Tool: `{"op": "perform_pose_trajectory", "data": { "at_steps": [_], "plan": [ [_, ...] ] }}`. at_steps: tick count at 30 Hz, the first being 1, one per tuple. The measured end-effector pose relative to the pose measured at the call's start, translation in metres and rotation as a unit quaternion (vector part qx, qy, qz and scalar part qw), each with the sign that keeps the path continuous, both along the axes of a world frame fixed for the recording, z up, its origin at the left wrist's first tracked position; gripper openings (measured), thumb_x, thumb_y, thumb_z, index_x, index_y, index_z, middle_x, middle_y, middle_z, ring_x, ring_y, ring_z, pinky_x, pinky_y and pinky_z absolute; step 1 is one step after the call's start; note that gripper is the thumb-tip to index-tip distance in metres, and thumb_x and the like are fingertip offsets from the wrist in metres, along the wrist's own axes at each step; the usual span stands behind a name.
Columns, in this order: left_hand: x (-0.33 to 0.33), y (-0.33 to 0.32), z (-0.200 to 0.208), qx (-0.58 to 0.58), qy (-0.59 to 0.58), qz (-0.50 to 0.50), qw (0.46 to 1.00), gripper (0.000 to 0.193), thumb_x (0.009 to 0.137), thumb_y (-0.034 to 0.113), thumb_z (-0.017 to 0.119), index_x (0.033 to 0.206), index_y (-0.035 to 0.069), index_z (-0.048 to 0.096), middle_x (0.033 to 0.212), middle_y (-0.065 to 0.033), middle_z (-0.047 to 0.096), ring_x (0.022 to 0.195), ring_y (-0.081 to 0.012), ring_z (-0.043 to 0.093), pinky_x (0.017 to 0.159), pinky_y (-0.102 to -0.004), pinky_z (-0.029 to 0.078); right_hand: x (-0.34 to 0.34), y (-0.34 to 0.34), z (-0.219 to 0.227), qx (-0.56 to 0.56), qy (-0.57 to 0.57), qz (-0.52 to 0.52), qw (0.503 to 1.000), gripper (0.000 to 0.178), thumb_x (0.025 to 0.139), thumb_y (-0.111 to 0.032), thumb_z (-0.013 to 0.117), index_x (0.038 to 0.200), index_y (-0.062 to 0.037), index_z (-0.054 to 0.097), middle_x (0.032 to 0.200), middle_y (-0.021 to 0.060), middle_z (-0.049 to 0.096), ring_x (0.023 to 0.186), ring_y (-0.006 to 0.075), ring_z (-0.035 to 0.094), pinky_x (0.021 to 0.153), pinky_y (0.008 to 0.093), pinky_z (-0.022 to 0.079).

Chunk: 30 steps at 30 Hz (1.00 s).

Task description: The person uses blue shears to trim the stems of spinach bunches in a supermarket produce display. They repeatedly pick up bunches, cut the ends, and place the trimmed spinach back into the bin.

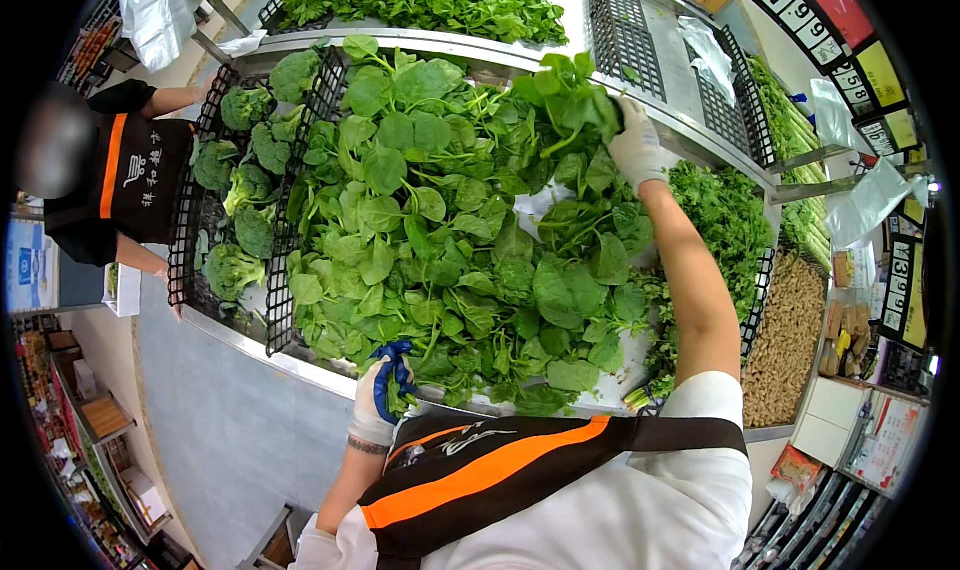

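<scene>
A broad pile of loose leafy greens (430, 210), round-leaved and spinach-like, covers the display stand in front of me. At its far right, my right hand (635, 150) in a white glove is closed on a bunch of the same greens (565, 100), which hangs leftward over the pile. The glove's back faces me, so its fingertips are mostly hidden. By the stand's near edge, my left hand (385, 390), in a white glove with blue fingers, is curled around a small bit of leafy greens (398, 404). Patches of pale surface show through the pile.
Black mesh crates of broccoli (250, 190) stand at left, beside a co-worker in a dark apron (140, 170). Parsley-like greens (710, 220) and peanuts (785, 340) lie at right. A metal rail (480, 50) crosses behind, with more greens (430, 0) beyond. Price signs hang at upper right.
</scene>
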State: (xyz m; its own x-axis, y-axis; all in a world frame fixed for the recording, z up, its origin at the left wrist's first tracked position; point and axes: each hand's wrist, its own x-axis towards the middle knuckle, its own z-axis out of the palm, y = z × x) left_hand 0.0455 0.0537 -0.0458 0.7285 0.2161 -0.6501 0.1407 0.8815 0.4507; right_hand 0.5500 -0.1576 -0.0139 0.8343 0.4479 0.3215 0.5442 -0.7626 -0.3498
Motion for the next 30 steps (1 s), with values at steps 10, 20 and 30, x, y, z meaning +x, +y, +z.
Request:
{"op": "perform_pose_trajectory", "data": {
  "at_steps": [10, 20, 30],
  "plan": [
    [0.004, -0.002, -0.002, 0.0, -0.046, -0.017, 0.999, 0.037, 0.095, 0.025, 0.051, 0.121, 0.0, 0.051, 0.074, -0.0027, 0.045, 0.065, -0.0158, 0.044, 0.06, -0.0295, 0.038, -0.002, -0.014, 0.025, 0.122, 0.314, 0.1, 0.936, 0.055, 0.08, -0.031, 0.073, 0.123, -0.0003, 0.059, 0.115, 0.0178, 0.066, 0.106, 0.027, 0.062, 0.094, 0.0328, 0.045],
    [-0.011, -0.004, -0.007, -0.049, -0.056, 0.017, 0.997, 0.033, 0.095, 0.02, 0.049, 0.12, -0.002, 0.05, 0.078, -0.0056, 0.048, 0.073, -0.0193, 0.048, 0.063, -0.0292, 0.041, -0.054, 0.033, 0.063, -0.016, 0.09, 0.006, 0.996, 0.054, 0.084, -0.031, 0.068, 0.129, -0.0046, 0.053, 0.126, 0.0162, 0.058, 0.117, 0.0336, 0.054, 0.102, 0.0405, 0.042],
    [-0.008, 0.001, -0.009, 0.021, 0.003, -0.015, 1.0, 0.04, 0.094, 0.024, 0.053, 0.123, -0.003, 0.05, 0.08, -0.0063, 0.053, 0.072, -0.0178, 0.051, 0.063, -0.0293, 0.043, -0.091, 0.216, -0.017, -0.403, 0.061, 0.257, 0.876, 0.103, 0.077, -0.052, 0.073, 0.155, -0.0306, 0.01, 0.161, 0.0112, 0.01, 0.141, 0.049, 0.02, 0.106, 0.0677, 0.029]
  ]
}}
